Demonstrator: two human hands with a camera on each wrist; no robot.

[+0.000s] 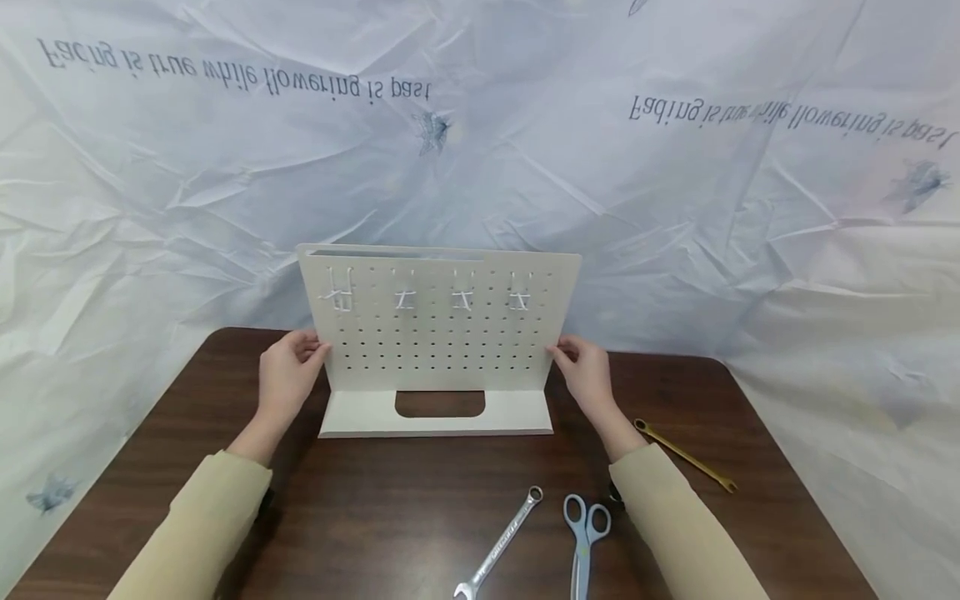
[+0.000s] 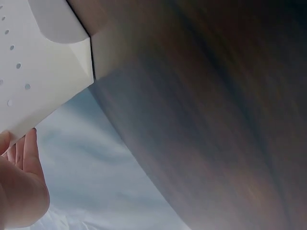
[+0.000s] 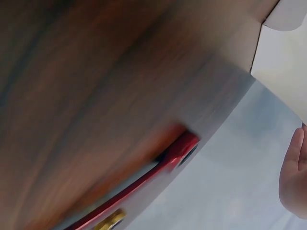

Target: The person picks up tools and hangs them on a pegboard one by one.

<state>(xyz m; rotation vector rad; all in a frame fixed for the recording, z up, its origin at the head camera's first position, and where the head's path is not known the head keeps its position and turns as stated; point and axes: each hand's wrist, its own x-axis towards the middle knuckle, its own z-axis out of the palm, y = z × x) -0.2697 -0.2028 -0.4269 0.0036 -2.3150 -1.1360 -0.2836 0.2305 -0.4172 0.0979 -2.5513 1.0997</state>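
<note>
A white pegboard stand [image 1: 442,325] stands upright at the far middle of the table, its flat base with a cut-out slot toward me. Several white wire hooks [image 1: 462,292] hang in a row along its upper part. My left hand [image 1: 287,375] pinches the panel's left side edge, thumb in front and fingers behind, as the left wrist view also shows on the panel [image 2: 43,72]. At the opposite edge, my right hand [image 1: 588,372] pinches the panel at about the same height. Only part of the right hand [image 3: 293,177] appears in the right wrist view.
On the brown table [image 1: 375,508] lie a silver wrench [image 1: 498,546], grey-blue scissors [image 1: 583,537] and a gold wrench [image 1: 686,454] beside my right forearm. The right wrist view shows a red tool [image 3: 177,148] with a ring end. A white printed sheet [image 1: 480,167] hangs behind.
</note>
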